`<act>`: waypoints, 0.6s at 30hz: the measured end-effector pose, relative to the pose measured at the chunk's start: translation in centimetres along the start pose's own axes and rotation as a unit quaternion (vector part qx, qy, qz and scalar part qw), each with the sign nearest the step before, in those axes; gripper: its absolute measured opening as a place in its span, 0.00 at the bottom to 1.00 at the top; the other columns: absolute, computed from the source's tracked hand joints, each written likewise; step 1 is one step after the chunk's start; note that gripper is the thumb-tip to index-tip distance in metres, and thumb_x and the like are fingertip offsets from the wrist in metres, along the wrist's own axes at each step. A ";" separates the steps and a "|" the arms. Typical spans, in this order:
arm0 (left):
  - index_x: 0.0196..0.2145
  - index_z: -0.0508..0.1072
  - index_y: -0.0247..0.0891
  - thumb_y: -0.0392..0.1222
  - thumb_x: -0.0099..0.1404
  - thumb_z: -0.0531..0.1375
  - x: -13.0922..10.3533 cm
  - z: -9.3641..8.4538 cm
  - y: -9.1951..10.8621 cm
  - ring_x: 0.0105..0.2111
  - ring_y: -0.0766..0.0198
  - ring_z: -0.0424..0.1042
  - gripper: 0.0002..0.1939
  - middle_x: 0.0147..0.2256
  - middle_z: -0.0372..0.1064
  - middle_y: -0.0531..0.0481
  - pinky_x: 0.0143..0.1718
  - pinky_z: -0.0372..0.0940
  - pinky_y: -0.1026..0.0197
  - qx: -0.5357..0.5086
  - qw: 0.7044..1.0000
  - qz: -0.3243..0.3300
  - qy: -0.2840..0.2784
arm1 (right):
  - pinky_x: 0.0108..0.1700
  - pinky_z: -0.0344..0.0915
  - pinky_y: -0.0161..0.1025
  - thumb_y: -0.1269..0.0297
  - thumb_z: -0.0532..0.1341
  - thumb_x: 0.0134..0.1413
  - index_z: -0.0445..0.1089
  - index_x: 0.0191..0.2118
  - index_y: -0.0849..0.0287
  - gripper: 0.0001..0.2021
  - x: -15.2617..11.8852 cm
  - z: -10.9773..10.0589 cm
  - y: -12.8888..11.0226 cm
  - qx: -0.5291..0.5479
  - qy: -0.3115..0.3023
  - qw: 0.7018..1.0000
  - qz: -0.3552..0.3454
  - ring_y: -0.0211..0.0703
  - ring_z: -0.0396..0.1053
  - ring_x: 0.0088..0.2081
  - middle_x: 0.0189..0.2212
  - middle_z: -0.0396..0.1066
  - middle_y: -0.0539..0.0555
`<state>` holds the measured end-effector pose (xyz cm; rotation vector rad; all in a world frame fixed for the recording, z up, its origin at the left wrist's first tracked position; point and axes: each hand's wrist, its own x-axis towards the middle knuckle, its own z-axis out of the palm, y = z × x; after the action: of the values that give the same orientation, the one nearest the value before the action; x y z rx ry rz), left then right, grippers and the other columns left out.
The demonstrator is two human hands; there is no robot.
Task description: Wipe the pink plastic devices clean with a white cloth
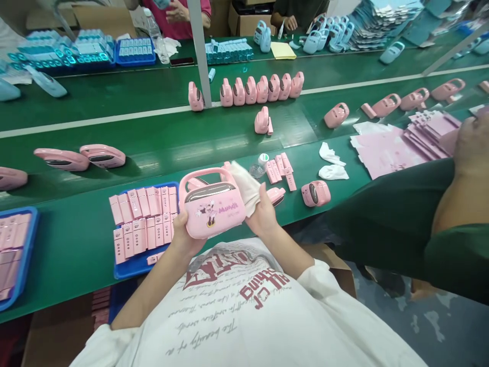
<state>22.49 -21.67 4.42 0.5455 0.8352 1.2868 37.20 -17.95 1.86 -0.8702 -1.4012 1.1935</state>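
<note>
My left hand (185,235) grips the lower left side of a pink handled device (227,221), tilted up above the bench. Its front has a cartoon mouse print and a dark glossy strip; the carrying handle arches over the top. In my right hand (263,213) is a white cloth (244,186), touching the device's right side. Behind the right fingers, another pink device (275,195) lies partly hidden. Left of my hands, a blue tray (126,271) holds rows of small pink rectangular pieces (145,232).
Small pink pieces (279,169) lie beside a round lidded container (263,159). Another pink device (316,193) and white cloths (333,172) sit to the right. Pink devices (262,89) line the green conveyor (160,135). A co-worker's arm (466,173) is close on the right, near pink sheets (385,150).
</note>
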 end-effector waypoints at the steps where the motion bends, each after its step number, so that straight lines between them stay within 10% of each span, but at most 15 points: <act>1: 0.52 0.68 0.42 0.65 0.46 0.63 0.0 0.1 0.0 0.41 0.45 0.74 0.38 0.41 0.75 0.45 0.32 0.74 0.50 -0.007 0.999 -0.028 0.017 | 0.50 0.72 0.40 0.42 0.49 0.60 0.72 0.48 0.59 0.28 0.1 0.2 0.0 0.095 0.002 0.994 0.046 0.44 0.74 0.48 0.38 0.78 0.55; 5: 0.52 0.67 0.43 0.65 0.52 0.60 0.5 0.1 0.2 0.38 0.51 0.74 0.35 0.44 0.73 0.46 0.27 0.73 0.55 0.007 0.993 -0.082 0.082 | 0.57 0.66 0.46 0.44 0.64 0.46 0.69 0.51 0.53 0.28 0.1 0.8 0.0 0.236 0.016 0.962 0.135 0.48 0.71 0.51 0.40 0.77 0.52; 10: 0.52 0.67 0.41 0.57 0.53 0.63 1.1 0.5 1.2 0.37 0.54 0.74 0.31 0.44 0.73 0.45 0.29 0.74 0.55 0.054 0.984 -0.129 0.109 | 0.62 0.59 0.47 0.46 0.59 0.54 0.67 0.54 0.54 0.25 0.8 0.3 -0.3 0.144 0.021 0.983 0.109 0.47 0.67 0.55 0.44 0.76 0.53; 14: 0.53 0.66 0.41 0.51 0.53 0.64 1.0 1.5 1.4 0.39 0.55 0.74 0.31 0.44 0.73 0.46 0.32 0.74 0.55 0.015 0.984 -0.118 0.136 | 0.65 0.54 0.48 0.43 0.49 0.61 0.61 0.60 0.54 0.29 0.8 0.4 -0.5 -0.049 0.052 0.997 -0.014 0.48 0.58 0.63 0.55 0.68 0.56; 18: 0.51 0.68 0.39 0.56 0.57 0.59 1.4 2.0 1.0 0.39 0.56 0.75 0.27 0.42 0.74 0.45 0.31 0.74 0.58 -0.081 0.980 -0.133 0.126 | 0.68 0.45 0.54 0.53 0.42 0.67 0.53 0.65 0.55 0.26 0.0 1.4 0.3 -0.239 0.034 0.937 -0.253 0.48 0.49 0.67 0.62 0.60 0.57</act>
<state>23.57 -19.86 6.11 0.1343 0.9667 1.1770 35.83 -18.19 1.62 -0.7931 -1.7571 0.4309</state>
